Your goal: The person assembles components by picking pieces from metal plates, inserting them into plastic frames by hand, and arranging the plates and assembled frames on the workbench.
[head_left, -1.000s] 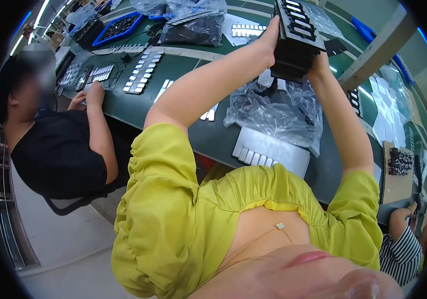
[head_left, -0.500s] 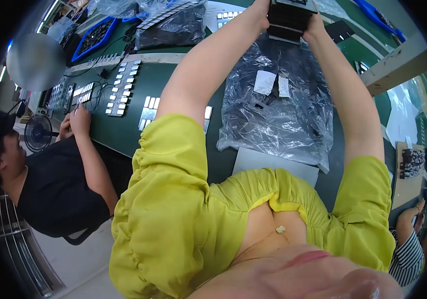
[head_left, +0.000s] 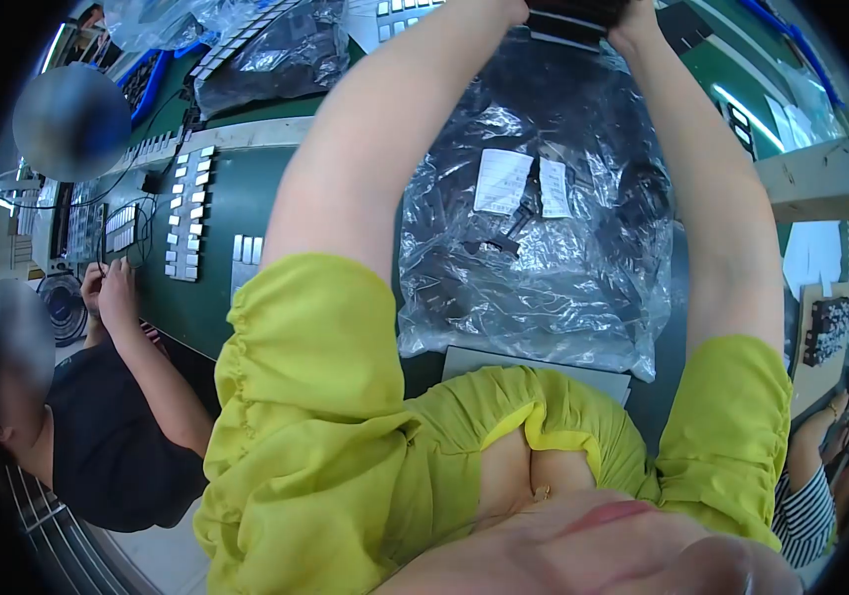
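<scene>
At the top edge of the view, a stack of black trays (head_left: pixel 571 24) is held between my two hands, with most of it cut off by the frame. My left hand (head_left: pixel 512 10) is at its left side and my right hand (head_left: pixel 635 22) at its right side, fingers mostly out of sight. Beneath the stack, a large clear plastic bag (head_left: pixel 544 297) with dark parts inside lies on the green table. Two white paper labels, a larger one (head_left: pixel 502 181) and a narrower one (head_left: pixel 553 188), show on the bag.
A metal plate (head_left: pixel 464 365) lies near my body. Left stand a strip of silver pieces (head_left: pixel 188 213) and a co-worker (head_left: pixel 127 426) with both hands at small parts. A beam (head_left: pixel 831 180) crosses at right. Another bag (head_left: pixel 276 69) lies at upper left; a striped sleeve (head_left: pixel 806 521) shows lower right.
The black stack has moved up and away, mostly out of the frame, still between my hands. The view has tilted and shifted, and more of the plastic bag and its labels shows.
</scene>
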`<state>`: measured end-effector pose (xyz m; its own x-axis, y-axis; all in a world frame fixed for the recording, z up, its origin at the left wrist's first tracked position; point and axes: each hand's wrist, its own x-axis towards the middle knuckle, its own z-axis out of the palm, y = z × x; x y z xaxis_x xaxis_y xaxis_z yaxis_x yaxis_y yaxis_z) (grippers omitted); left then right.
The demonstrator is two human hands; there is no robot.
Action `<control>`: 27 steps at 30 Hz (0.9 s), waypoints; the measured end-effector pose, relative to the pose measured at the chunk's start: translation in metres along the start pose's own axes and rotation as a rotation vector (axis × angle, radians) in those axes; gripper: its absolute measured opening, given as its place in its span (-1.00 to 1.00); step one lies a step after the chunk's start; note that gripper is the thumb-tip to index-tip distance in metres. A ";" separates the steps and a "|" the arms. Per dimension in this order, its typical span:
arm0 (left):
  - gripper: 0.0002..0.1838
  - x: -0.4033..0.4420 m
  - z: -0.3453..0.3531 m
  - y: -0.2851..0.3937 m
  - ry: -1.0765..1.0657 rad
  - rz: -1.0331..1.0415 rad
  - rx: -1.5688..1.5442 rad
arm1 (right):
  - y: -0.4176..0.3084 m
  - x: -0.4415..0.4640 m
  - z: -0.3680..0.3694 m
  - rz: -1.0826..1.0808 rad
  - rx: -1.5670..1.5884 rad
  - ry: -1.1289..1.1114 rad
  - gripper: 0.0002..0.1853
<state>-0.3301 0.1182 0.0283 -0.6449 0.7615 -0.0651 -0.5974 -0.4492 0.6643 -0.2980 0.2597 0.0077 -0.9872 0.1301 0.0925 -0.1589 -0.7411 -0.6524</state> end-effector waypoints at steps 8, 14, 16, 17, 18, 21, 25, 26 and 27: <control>-0.38 0.013 -0.012 -0.024 0.059 0.076 0.094 | 0.004 -0.013 -0.018 0.020 -0.220 0.151 -0.51; -0.32 0.019 -0.015 -0.025 0.038 0.061 0.106 | 0.004 -0.005 -0.032 0.013 -0.259 0.148 -0.49; -0.31 0.018 -0.018 -0.025 0.045 0.053 0.100 | 0.004 -0.005 -0.027 0.026 -0.267 0.141 -0.49; -0.30 0.017 -0.018 -0.026 0.050 0.049 0.106 | 0.004 -0.008 -0.026 0.034 -0.266 0.153 -0.50; -0.29 0.017 -0.016 -0.026 0.050 0.044 0.114 | 0.003 -0.010 -0.023 0.037 -0.264 0.166 -0.50; -0.28 0.013 -0.014 -0.024 0.083 0.020 0.145 | 0.002 -0.018 -0.007 0.038 -0.318 0.247 -0.49; -0.41 -0.008 -0.010 -0.015 0.176 -0.034 0.123 | -0.016 -0.068 0.059 0.212 -0.509 0.557 -0.47; -0.41 -0.006 -0.022 -0.021 0.179 -0.030 0.117 | -0.020 -0.071 0.065 0.217 -0.514 0.553 -0.47; -0.49 0.001 -0.046 -0.029 0.184 -0.076 0.419 | -0.024 -0.072 0.069 0.299 -0.570 0.613 -0.54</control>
<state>-0.3358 0.1104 -0.0255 -0.7035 0.6722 -0.2309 -0.4261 -0.1388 0.8939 -0.2246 0.2222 0.0685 -0.7776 0.4346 -0.4543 0.2980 -0.3814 -0.8750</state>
